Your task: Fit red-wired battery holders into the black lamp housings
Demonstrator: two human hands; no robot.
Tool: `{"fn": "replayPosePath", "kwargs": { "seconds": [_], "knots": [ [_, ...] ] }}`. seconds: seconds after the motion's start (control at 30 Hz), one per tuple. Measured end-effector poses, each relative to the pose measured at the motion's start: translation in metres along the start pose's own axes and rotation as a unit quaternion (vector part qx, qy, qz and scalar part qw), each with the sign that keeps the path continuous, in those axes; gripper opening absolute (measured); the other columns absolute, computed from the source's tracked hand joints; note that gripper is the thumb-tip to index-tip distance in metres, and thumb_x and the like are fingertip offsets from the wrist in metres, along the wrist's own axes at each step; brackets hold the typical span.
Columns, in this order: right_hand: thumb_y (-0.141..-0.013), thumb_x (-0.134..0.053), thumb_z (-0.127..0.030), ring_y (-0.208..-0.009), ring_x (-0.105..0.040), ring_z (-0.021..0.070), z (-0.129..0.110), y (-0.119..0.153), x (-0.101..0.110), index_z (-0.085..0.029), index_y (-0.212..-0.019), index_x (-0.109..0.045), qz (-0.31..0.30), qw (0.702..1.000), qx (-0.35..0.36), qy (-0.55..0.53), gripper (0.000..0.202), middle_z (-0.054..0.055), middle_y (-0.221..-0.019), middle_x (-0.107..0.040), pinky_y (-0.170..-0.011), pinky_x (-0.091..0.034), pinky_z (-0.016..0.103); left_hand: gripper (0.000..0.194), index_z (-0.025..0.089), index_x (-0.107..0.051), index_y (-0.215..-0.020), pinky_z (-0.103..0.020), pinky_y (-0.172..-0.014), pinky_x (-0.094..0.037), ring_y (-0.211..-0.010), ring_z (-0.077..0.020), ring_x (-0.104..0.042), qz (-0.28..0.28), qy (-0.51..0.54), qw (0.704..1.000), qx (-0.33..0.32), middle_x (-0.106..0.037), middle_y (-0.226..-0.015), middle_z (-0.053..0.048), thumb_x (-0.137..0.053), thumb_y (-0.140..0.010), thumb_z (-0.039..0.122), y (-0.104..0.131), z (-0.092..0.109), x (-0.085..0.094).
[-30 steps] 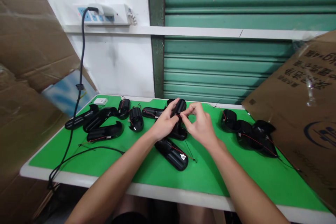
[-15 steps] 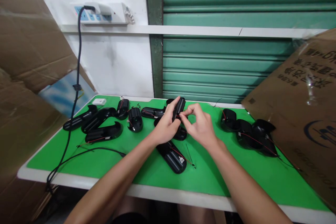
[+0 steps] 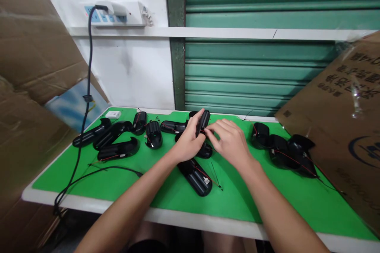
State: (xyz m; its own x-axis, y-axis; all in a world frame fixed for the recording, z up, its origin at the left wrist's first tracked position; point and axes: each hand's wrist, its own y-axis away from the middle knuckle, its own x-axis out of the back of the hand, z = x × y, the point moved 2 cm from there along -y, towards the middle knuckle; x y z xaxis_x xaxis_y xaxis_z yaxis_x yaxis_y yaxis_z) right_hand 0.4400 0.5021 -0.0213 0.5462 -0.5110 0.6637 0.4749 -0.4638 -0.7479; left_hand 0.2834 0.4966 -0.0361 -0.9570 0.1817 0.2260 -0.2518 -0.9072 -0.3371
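My left hand (image 3: 191, 142) is closed around a black ribbed plastic housing (image 3: 204, 118), held tilted above the middle of the table. The fingertips of my right hand (image 3: 230, 138) are pinched at the housing's near right side, where a bit of red wire shows. What exactly they grip is too small to make out. Below my hands lies another black housing (image 3: 197, 180) with a red wire and a small white connector. A further dark housing (image 3: 205, 151) sits partly hidden under my left hand.
More black housings lie at the left (image 3: 118, 149) and the right (image 3: 277, 150) of the green table mat (image 3: 237, 201). A black cable (image 3: 89, 67) hangs from the power strip (image 3: 133, 14) onto the table. Cardboard boxes (image 3: 335, 102) flank both sides; a green shutter (image 3: 261, 71) stands behind.
My right hand has turned slightly, its back now facing up more, with the fingertips still at the housing. My left hand keeps its hold. The view has shifted a little.
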Motion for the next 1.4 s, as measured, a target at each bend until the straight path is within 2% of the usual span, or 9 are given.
{"fn": "replayPosePath", "kwargs": {
  "seconds": [0.27, 0.37, 0.53, 0.77, 0.93, 1.03, 1.17, 1.3, 1.4],
  "knots": [
    [-0.097, -0.056, -0.024, -0.076, -0.057, 0.0124, 0.0, 0.001, -0.008, -0.018, -0.086, -0.064, 0.005, 0.991, -0.034, -0.126, 0.015, 0.003, -0.081, -0.068, -0.075, -0.044, 0.027, 0.076, 0.016, -0.025, -0.158, -0.044, -0.132, -0.015, -0.153, -0.0233, -0.029, -0.016, 0.002, 1.0, 0.003, -0.033, -0.163, -0.013, -0.046, -0.085, 0.013, 0.0, 0.001, 0.001],
    [-0.097, -0.055, -0.024, -0.075, -0.057, 0.0123, 0.0, 0.002, -0.009, -0.018, -0.086, -0.065, 0.0, 0.99, -0.043, -0.137, 0.016, 0.003, -0.081, -0.068, -0.074, -0.044, 0.027, 0.077, 0.019, -0.025, -0.158, -0.044, -0.131, -0.016, -0.153, -0.0232, -0.029, -0.006, -0.032, 0.999, -0.025, -0.034, -0.161, -0.013, -0.046, -0.084, 0.012, 0.002, 0.002, -0.001],
    [-0.097, -0.053, -0.022, -0.071, -0.055, 0.0125, 0.002, 0.001, -0.008, -0.018, -0.082, -0.065, -0.02, 0.992, -0.016, -0.119, 0.02, 0.003, -0.078, -0.068, -0.072, -0.044, 0.027, 0.082, 0.016, -0.022, -0.159, -0.049, -0.13, -0.017, -0.147, -0.027, -0.036, -0.005, -0.082, 0.995, -0.052, -0.039, -0.152, -0.018, -0.048, -0.081, 0.01, 0.006, 0.004, -0.005],
    [-0.095, -0.059, -0.025, -0.07, -0.06, 0.011, 0.005, -0.004, -0.001, -0.018, -0.086, -0.07, 0.012, 0.987, -0.031, -0.155, 0.016, 0.002, -0.079, -0.071, -0.07, -0.046, 0.025, 0.079, 0.016, -0.021, -0.158, -0.041, -0.129, -0.022, -0.151, -0.0226, -0.033, -0.015, 0.076, 0.997, 0.015, -0.03, -0.165, -0.013, -0.049, -0.084, 0.015, -0.001, 0.001, -0.002],
    [-0.096, -0.058, -0.027, -0.073, -0.063, 0.0113, 0.004, -0.002, -0.002, -0.019, -0.086, -0.071, 0.009, 0.978, -0.085, -0.191, 0.018, 0.002, -0.08, -0.07, -0.07, -0.048, 0.025, 0.074, 0.017, -0.024, -0.156, -0.039, -0.13, -0.02, -0.153, -0.021, -0.031, -0.013, 0.079, 0.996, 0.038, -0.033, -0.164, -0.012, -0.05, -0.086, 0.019, -0.002, 0.0, -0.002],
    [-0.096, -0.057, -0.026, -0.073, -0.061, 0.0119, 0.005, 0.0, -0.005, -0.018, -0.086, -0.07, -0.01, 0.986, -0.05, -0.16, 0.018, 0.002, -0.08, -0.07, -0.071, -0.047, 0.026, 0.076, 0.014, -0.024, -0.157, -0.041, -0.131, -0.015, -0.155, -0.0232, -0.027, -0.006, 0.046, 0.998, 0.034, -0.032, -0.163, -0.015, -0.05, -0.085, 0.019, 0.0, -0.004, -0.001],
    [-0.097, -0.054, -0.024, -0.075, -0.06, 0.0138, 0.009, 0.002, -0.009, -0.019, -0.089, -0.07, -0.031, 0.991, -0.012, -0.133, 0.019, 0.004, -0.083, -0.071, -0.073, -0.048, 0.029, 0.075, 0.018, -0.032, -0.155, -0.041, -0.131, -0.015, -0.153, -0.0243, -0.031, -0.007, 0.038, 0.999, 0.029, -0.036, -0.161, -0.012, -0.053, -0.083, 0.017, -0.001, -0.008, 0.003],
    [-0.098, -0.053, -0.023, -0.077, -0.06, 0.0142, 0.009, 0.004, -0.011, -0.018, -0.09, -0.07, -0.043, 0.991, 0.005, -0.126, 0.02, 0.004, -0.083, -0.071, -0.074, -0.047, 0.029, 0.073, 0.021, -0.036, -0.152, -0.046, -0.13, -0.02, -0.15, -0.0254, -0.035, -0.035, 0.075, 0.995, 0.061, -0.041, -0.16, -0.01, -0.055, -0.082, 0.016, -0.004, -0.009, 0.007],
    [-0.098, -0.053, -0.022, -0.077, -0.06, 0.0138, 0.008, 0.004, -0.011, -0.018, -0.09, -0.069, -0.04, 0.992, 0.005, -0.121, 0.019, 0.004, -0.083, -0.071, -0.074, -0.047, 0.028, 0.074, 0.019, -0.034, -0.153, -0.046, -0.131, -0.016, -0.152, -0.0257, -0.032, -0.043, 0.036, 0.998, 0.04, -0.04, -0.159, -0.012, -0.053, -0.081, 0.016, -0.004, -0.008, 0.008]
  ]
}}
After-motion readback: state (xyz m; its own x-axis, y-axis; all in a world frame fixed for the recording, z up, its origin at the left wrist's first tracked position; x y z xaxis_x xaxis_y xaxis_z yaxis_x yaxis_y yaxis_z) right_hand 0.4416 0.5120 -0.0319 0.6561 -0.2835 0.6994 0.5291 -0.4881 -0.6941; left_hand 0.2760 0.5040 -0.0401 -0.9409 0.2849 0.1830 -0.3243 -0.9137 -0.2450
